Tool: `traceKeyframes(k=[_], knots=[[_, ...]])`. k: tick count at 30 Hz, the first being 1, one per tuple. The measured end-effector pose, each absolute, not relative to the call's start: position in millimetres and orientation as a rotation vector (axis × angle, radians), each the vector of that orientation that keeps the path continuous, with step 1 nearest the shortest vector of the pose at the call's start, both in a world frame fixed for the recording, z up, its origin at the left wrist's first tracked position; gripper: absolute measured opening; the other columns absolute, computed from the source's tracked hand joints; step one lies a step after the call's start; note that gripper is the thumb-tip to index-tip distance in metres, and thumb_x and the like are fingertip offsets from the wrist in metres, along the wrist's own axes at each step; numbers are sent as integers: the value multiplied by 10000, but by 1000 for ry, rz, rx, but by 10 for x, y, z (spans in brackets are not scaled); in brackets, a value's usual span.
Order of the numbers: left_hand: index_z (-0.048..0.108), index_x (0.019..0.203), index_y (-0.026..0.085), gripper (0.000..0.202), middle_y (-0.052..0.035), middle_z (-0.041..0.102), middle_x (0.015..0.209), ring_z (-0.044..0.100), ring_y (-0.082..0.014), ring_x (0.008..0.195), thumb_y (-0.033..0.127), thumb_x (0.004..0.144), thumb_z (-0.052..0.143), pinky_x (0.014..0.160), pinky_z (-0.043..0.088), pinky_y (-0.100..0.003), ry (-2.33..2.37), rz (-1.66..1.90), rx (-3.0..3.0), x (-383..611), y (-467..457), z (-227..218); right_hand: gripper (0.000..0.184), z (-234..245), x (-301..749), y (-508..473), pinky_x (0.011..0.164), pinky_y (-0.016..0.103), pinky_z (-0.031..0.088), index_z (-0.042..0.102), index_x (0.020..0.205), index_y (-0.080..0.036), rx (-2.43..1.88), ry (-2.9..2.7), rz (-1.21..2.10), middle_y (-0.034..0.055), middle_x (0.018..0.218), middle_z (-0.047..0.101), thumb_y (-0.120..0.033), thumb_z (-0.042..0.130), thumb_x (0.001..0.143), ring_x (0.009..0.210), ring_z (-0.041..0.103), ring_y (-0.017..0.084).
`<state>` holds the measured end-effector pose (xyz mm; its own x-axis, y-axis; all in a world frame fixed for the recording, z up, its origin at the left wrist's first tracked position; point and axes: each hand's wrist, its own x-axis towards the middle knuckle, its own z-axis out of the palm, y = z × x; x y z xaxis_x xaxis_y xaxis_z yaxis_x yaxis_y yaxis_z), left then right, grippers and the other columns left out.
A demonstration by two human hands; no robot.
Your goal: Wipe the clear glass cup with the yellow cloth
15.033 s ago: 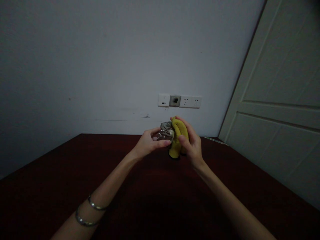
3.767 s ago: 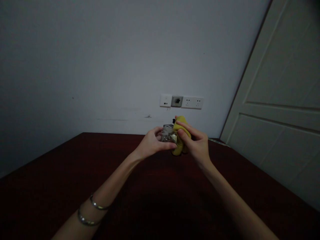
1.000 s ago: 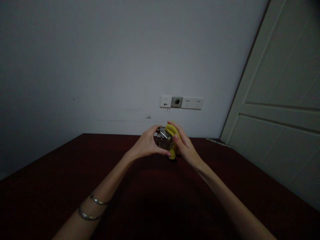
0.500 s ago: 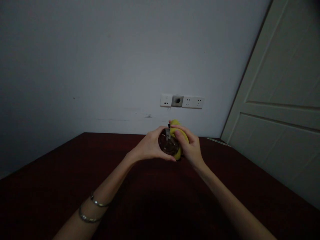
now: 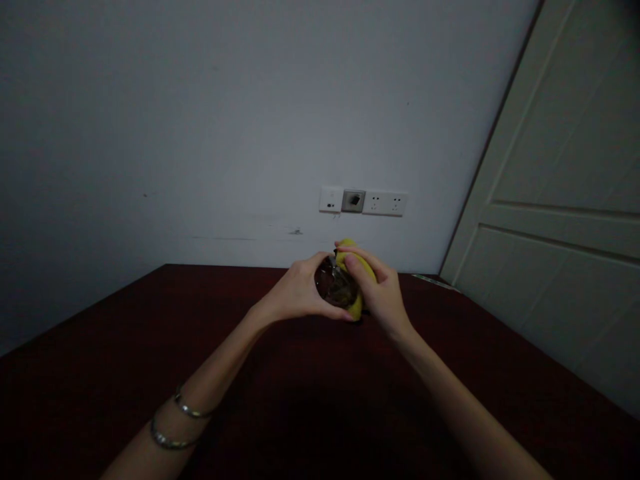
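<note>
My left hand (image 5: 299, 287) is wrapped round the left side of a clear, round glass cup (image 5: 336, 283), thumb below and fingers above. The cup is held off the table, its round end facing me. A yellow cloth (image 5: 369, 272) is pinched in my right hand (image 5: 377, 283), its thumb on the near side. The cloth lies against the cup's upper right rim and shows again below at the right. The far side of the cup and some of my fingertips are hidden.
The dark red table (image 5: 210, 347) spreads beneath my arms and meets a pale wall (image 5: 225, 120). Sockets and a switch plate (image 5: 383, 203) are set low in that wall. A panelled white door (image 5: 560, 200) rises beside the table at right. Two bangles (image 5: 173, 441) circle my left forearm.
My right hand has shifted slightly left, and the cloth now covers more of the cup's upper rim. My left hand keeps its grip. The whole view has moved a little.
</note>
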<state>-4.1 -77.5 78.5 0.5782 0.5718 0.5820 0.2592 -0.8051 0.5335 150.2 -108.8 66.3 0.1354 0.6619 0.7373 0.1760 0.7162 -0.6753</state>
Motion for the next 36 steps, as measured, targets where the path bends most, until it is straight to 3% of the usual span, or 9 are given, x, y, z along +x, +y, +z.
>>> traceKeyframes(k=[7,15,22,28,31,36], knots=[[539,1076,158,580,-23,660,877,610,-170,751,263,561,784,652,475,-277,810,1168,2314,-18,-791,767,194,584,1454,-1179,1002,467,442,723,977,-311,-672,-1659,-54,39,1191,632,-268,644,804,1165,553,247],[558,1106,159,730,-70,666,994,619,-225,881,440,492,833,761,484,-343,864,1191,2368,-20,-821,770,174,625,1408,-1123,943,415,496,724,948,-283,-729,-1403,297,26,1046,699,-339,619,823,1033,632,209],[540,1052,158,541,-36,663,874,614,-185,762,271,573,765,648,459,-288,873,1130,2375,-23,-802,786,219,565,1449,-1165,1040,479,415,721,1003,-316,-690,-1662,-19,27,1243,621,-257,647,805,1224,523,251],[555,1048,171,653,-68,654,939,618,-233,838,459,520,810,729,478,-353,915,1146,2470,0,-810,775,202,622,1499,-1094,884,398,533,729,972,-275,-789,-1478,232,29,1024,714,-321,665,786,959,658,208],[557,1038,175,690,-88,648,959,619,-266,868,522,496,806,748,480,-388,973,1143,2547,3,-792,751,229,624,1535,-1044,863,392,545,728,969,-252,-829,-1420,313,31,997,730,-360,673,774,931,672,209],[543,1048,180,581,-61,654,910,629,-230,802,371,559,791,678,484,-333,969,1112,2507,-16,-797,757,215,581,1562,-1102,965,446,489,719,1007,-306,-706,-1663,43,32,1142,677,-270,644,808,1090,614,234]])
